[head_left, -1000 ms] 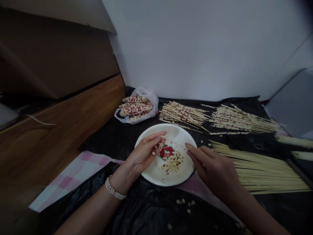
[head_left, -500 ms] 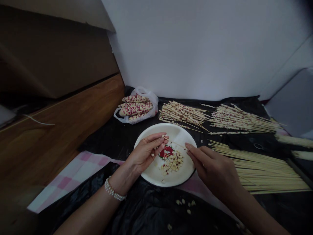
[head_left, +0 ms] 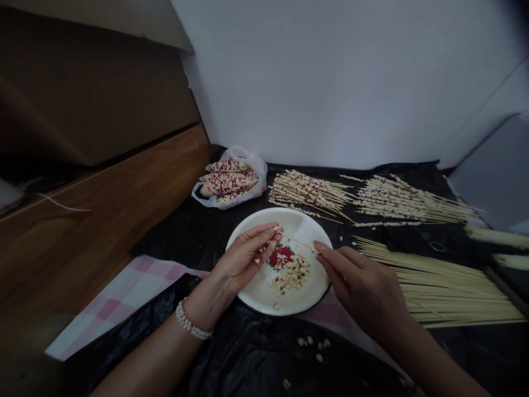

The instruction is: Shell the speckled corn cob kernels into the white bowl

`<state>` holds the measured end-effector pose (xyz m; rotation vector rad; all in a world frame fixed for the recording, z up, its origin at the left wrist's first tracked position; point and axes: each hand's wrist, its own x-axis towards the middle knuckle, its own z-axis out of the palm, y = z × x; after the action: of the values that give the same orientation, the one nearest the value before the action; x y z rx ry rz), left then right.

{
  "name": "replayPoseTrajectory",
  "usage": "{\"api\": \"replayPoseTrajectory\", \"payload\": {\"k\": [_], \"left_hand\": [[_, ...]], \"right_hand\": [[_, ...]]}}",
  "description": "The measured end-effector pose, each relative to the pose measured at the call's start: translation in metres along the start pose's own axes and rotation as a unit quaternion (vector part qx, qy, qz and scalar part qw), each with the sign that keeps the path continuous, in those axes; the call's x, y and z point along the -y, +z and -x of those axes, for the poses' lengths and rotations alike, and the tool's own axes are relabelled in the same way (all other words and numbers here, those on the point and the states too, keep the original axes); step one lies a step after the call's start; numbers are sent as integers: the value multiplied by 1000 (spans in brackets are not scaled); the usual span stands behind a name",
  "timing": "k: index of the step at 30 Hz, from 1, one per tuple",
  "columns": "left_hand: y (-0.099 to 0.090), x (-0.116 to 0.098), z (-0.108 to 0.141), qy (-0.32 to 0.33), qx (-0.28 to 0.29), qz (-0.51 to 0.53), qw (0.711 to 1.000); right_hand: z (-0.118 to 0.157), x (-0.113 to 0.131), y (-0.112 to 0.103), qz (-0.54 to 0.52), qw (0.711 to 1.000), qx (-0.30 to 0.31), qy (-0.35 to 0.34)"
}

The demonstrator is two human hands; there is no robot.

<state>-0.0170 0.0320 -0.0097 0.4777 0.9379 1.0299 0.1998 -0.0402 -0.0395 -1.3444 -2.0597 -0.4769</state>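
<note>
1. two bare hands over a round white bowl with a dark rim (head_left: pixel 254 298): left hand (head_left: pixel 243 251) above the left side, right hand (head_left: pixel 363 278) at the right edge.
2. on the right, thumb and fingers pinched shut around a thin, pale wooden stick (head_left: pixel 301 241), slanting above the bowl from hand to hand.
3. on the left, thumb and fingertips closed on small cream corn kernels (head_left: pixel 276 227) at the stick's left end; too small to tell whether pierced.
4. inside the bowl, below the stick, a loose heap of cream and dark-red corn kernels (head_left: pixel 294 274) beside a red flower print (head_left: pixel 281 255).
5. behind, a translucent white plastic bag (head_left: pixel 261 168) around red-and-cream corn cobs (head_left: pixel 229 184); to its right, two piles of kernel-strung sticks (head_left: pixel 392 201).
6. beside the right hand, a spread of bare yellowish sticks (head_left: pixel 454 289).
7. underneath, black plastic sheeting (head_left: pixel 177 231) and pink-and-white checked cloth (head_left: pixel 109 309).
8. around the left wrist, a pale beaded bracelet (head_left: pixel 192 321).
</note>
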Motion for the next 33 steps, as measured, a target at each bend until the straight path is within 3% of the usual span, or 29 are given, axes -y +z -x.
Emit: {"api": "replayPoseTrajectory", "payload": {"k": [20,25,33], "left_hand": [[0,4,-1,54,6,-47,997],[1,1,0,18,2,-23,1000],[-1,-2,0,-43,23,14,999]], "right_hand": [[2,9,-1,31,999,-37,-11],[1,4,0,19,998,-45,-40],[3,10,2,3,998,-52,-21]]}}
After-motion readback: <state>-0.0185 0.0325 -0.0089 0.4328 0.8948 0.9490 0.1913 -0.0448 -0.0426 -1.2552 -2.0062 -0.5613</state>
